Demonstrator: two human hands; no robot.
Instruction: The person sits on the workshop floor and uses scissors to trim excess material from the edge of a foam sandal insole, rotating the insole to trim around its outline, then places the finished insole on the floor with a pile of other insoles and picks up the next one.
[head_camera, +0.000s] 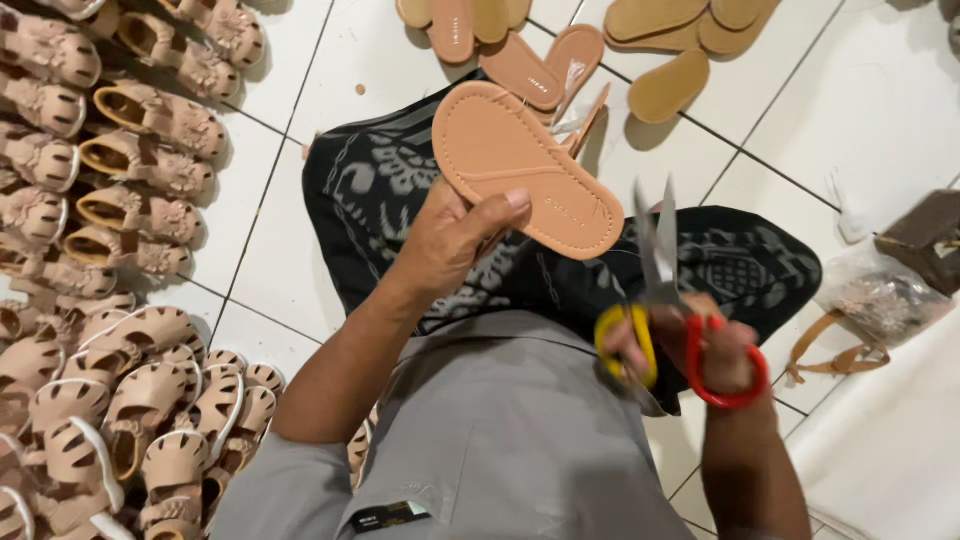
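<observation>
1. Gripping a tan sole (525, 170), the left hand (452, 238) holds it over the lap.
2. The right hand (700, 350) clasps scissors (655, 300), blades up, beside the sole.
3. Sandals (120, 180) lie left on the tiles (860, 90).

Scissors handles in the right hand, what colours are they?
One yellow, one red, on the scissors in the right hand; head view.

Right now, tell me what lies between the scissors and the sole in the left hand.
In the head view, only black patterned fabric shows between the scissors and the sole.
</observation>
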